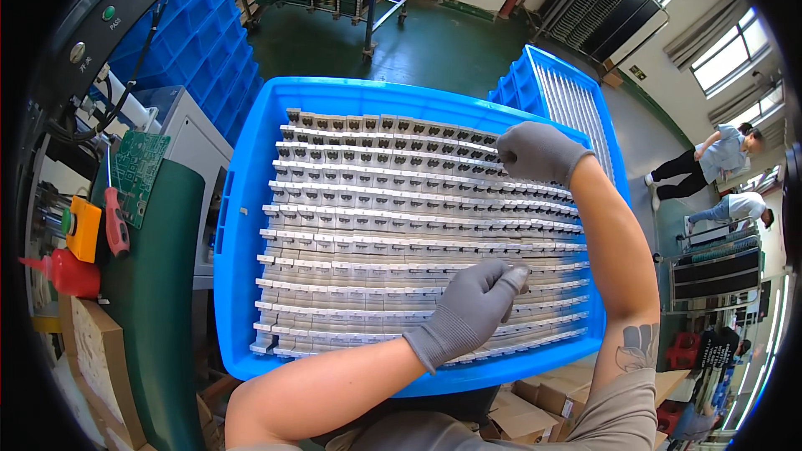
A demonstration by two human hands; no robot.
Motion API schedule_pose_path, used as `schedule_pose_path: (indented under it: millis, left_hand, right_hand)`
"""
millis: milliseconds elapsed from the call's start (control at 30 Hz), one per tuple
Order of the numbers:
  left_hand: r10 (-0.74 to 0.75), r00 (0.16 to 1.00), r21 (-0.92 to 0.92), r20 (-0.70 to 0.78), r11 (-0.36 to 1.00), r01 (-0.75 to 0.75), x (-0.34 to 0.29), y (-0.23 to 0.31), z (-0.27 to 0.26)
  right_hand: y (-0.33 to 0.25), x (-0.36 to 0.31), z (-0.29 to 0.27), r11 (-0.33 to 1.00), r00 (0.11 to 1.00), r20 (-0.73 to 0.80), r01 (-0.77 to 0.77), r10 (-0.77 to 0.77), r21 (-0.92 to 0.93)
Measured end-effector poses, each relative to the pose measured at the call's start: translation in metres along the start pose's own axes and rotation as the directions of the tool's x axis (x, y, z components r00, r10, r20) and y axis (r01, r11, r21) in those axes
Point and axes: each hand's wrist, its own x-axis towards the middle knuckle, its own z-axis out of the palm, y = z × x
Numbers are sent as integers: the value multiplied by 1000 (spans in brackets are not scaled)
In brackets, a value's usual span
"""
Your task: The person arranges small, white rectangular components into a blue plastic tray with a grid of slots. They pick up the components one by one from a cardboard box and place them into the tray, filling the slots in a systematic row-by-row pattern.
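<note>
A large blue plastic crate stands in front of me, packed with rows of small white-grey housings that have dark openings. My right hand, in a grey glove, is closed over the rows at the far right of the crate. Lower down, right of the crate's middle, my left hand in a matching glove is closed too, its thumb against the curled fingers. Whatever either hand may grip is hidden by the gloves. Both hands hover over or rest on the housings; I cannot tell which.
A second blue crate with white strips stands beyond at the right. Stacked blue crates rise at the left. On a green mat lie a circuit board and a red-handled screwdriver. Two people are at far right.
</note>
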Motion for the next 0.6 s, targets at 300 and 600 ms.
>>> schedule_pose_path:
  millis: [300, 600]
  left_hand:
    - [-26, 1000, 62, 13, 998, 25, 1, -4, -1]
    - [-40, 999, 53, 12, 998, 39, 1, -1, -1]
  right_hand:
    - [-4, -2, 9, 1000, 1000, -24, 4, -4, -20]
    - [-12, 0, 7, 994, 999, 16, -36, 38, -107]
